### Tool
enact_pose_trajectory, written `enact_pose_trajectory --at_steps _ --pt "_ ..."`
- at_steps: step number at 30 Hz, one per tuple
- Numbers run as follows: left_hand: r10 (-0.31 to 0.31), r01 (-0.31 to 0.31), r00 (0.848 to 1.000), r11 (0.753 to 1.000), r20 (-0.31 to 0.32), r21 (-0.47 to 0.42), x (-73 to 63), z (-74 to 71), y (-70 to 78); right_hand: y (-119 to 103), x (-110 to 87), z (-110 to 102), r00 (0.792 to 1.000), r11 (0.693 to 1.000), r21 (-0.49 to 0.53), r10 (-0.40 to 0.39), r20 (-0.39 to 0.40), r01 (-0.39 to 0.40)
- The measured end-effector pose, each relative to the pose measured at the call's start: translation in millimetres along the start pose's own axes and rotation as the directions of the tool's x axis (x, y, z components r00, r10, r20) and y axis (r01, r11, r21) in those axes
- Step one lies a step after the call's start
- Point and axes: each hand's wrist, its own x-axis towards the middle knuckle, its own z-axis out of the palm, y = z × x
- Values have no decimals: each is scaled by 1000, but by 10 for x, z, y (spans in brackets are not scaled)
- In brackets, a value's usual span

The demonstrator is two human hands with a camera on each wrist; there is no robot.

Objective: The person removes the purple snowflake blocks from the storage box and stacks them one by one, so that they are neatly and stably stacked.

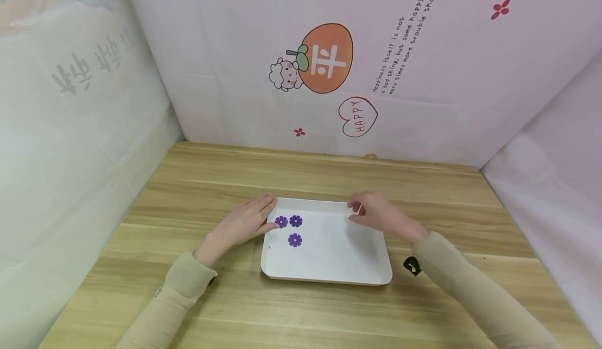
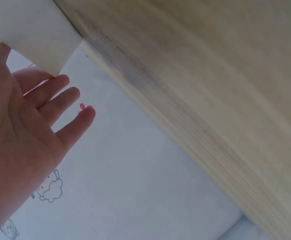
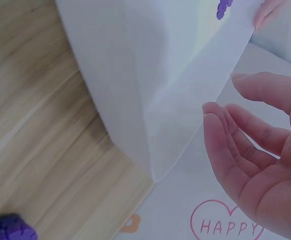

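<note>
Below frame centre, saw three purple discs (image 1: 291,240) in a white tray (image 1: 336,257) beside the straight-fingered left hand (image 1: 244,220), well left of the loosely curved, empty right hand (image 1: 380,213).

I read "HAPPY" in a heart (image 1: 358,117) and "Happiness itself is not" on the back cloth (image 1: 226,61); its orange fruit (image 1: 327,58) and the left cloth (image 1: 89,129) bear Chinese characters.

wht tray (image 1: 338,255), purp discs (image 1: 291,240), wood-grain tbl (image 1: 263,315)
</note>
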Motion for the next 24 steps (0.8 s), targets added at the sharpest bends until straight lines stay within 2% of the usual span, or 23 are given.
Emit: enact_pose_trajectory --at_steps 8,18,24 --pt "4 -4 1000 1000 -9 3 -10 0 -6 -132 140 49 1000 999 26 -20 23 19" --pt "6 -6 1000 1000 -2 3 5 9 -28 -217 277 142 998 997 17 -69 13 69" --pt "3 -3 1000 1000 1 -7 2 6 -25 -288 354 196 996 997 27 -73 51 71"
